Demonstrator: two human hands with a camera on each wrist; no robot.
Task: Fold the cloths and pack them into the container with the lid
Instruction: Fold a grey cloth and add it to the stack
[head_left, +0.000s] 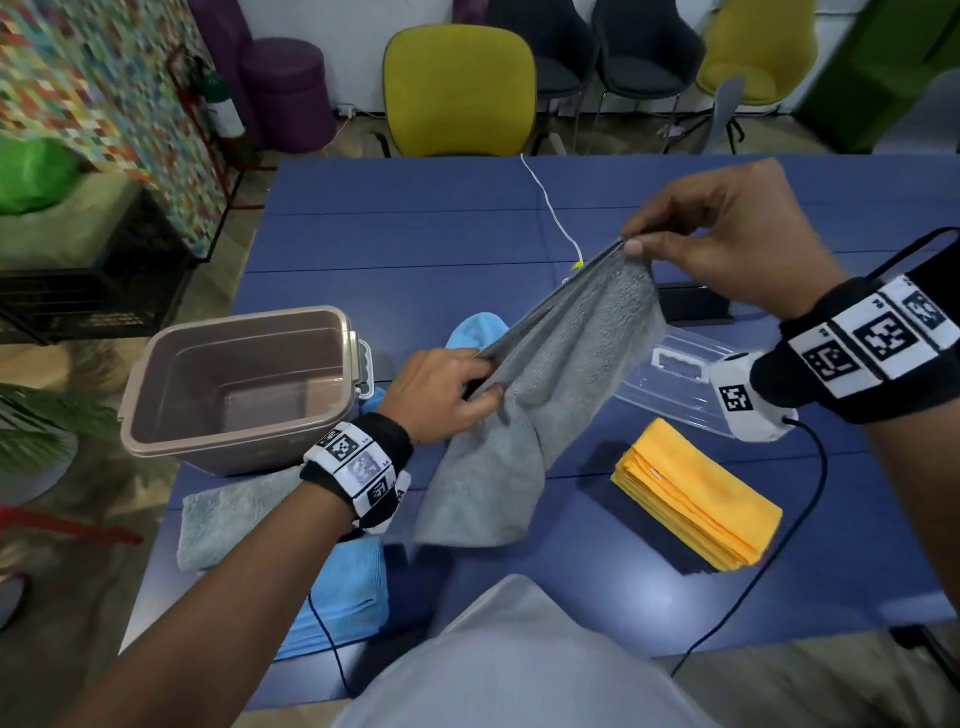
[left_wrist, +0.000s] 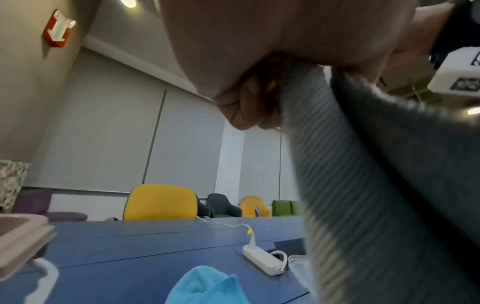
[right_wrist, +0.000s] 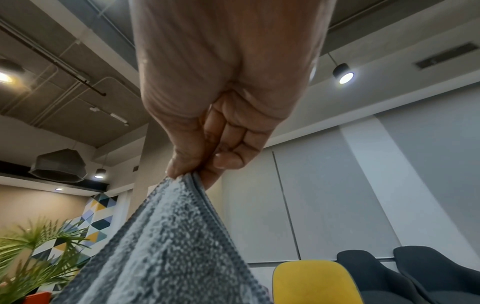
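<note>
A grey cloth (head_left: 545, 395) hangs above the blue table, stretched between both hands. My right hand (head_left: 631, 244) pinches its upper corner, seen close in the right wrist view (right_wrist: 189, 176). My left hand (head_left: 483, 384) grips the lower edge; in the left wrist view its curled fingers (left_wrist: 257, 102) hold the cloth (left_wrist: 363, 185). The open brown container (head_left: 244, 384) stands at the left. Its clear lid (head_left: 675, 384) lies to the right, under my right wrist. A folded yellow cloth (head_left: 696, 499) lies front right, a folded grey cloth (head_left: 234, 514) and a blue cloth (head_left: 348, 587) front left.
Another blue cloth (head_left: 475, 330) lies crumpled behind the hanging one. A white power strip (left_wrist: 265, 260) with a cable (head_left: 550, 202) sits mid-table, beside a black box (head_left: 691, 306). Chairs (head_left: 460, 93) stand beyond the far edge. A plant (right_wrist: 33, 246) is at the left.
</note>
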